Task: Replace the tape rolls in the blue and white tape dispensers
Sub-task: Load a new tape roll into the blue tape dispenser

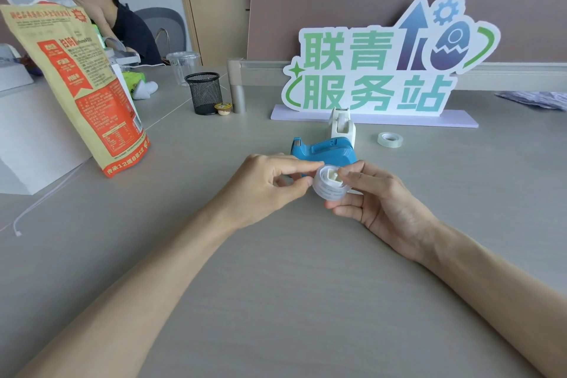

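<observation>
The left hand [267, 181] pinches the tape roll [329, 184] by its rim and the right hand [377, 196] curls under it, probably to work its white hub [333, 176], mid-desk [276, 285] before the blue dispenser [325, 149]; the white dispenser [340, 126] and a second roll [390, 139] sit nearer the far edge

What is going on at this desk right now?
A person holds a tape roll in both hands, just above the table. The right hand cradles it from below, and the left hand pinches its rim; a white hub sits in its centre. The blue dispenser stands just behind the hands, with the white dispenser behind that. A spare roll lies flat on the table to the right, untouched.
</observation>
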`<state>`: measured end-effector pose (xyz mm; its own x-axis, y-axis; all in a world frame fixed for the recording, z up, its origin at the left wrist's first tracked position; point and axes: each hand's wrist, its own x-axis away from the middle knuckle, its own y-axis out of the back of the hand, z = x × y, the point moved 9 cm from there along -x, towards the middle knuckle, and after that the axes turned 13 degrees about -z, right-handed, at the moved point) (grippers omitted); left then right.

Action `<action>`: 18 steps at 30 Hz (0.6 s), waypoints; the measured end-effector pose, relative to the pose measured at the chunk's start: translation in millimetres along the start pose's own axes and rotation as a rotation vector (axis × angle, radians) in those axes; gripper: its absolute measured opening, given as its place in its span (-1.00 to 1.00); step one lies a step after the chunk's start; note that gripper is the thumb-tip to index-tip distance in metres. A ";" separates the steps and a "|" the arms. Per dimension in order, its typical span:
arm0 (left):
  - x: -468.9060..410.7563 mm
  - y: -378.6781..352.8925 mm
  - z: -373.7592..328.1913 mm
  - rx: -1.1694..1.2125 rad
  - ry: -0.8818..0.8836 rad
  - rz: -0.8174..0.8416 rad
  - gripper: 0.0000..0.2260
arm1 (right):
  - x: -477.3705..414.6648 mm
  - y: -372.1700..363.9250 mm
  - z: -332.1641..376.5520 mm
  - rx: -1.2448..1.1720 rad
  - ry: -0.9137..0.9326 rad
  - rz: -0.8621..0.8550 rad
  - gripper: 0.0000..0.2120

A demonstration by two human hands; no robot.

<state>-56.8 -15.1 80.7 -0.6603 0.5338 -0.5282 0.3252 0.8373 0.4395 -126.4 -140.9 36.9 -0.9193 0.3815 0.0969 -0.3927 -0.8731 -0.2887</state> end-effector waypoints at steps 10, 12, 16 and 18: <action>2.0 -9.0 -5.8 0.039 -0.006 0.065 -0.62 | -0.4 -2.4 0.3 0.078 0.086 0.032 -0.84; 2.4 -10.9 -6.9 0.003 -0.037 0.059 -0.58 | -1.6 0.5 -0.6 0.073 0.085 -0.006 -0.70; 2.1 -11.3 -9.5 -0.026 -0.072 0.058 -0.56 | -3.9 3.0 -1.4 0.010 0.070 -0.041 -0.58; 2.7 -11.8 -8.3 -0.036 -0.070 0.076 -0.55 | -2.8 1.7 -0.4 0.000 0.079 -0.039 -0.58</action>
<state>-68.0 -24.5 80.1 -0.5857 0.6033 -0.5413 0.3474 0.7902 0.5049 -124.4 -143.4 35.8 -0.8986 0.4375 0.0325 -0.4278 -0.8573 -0.2863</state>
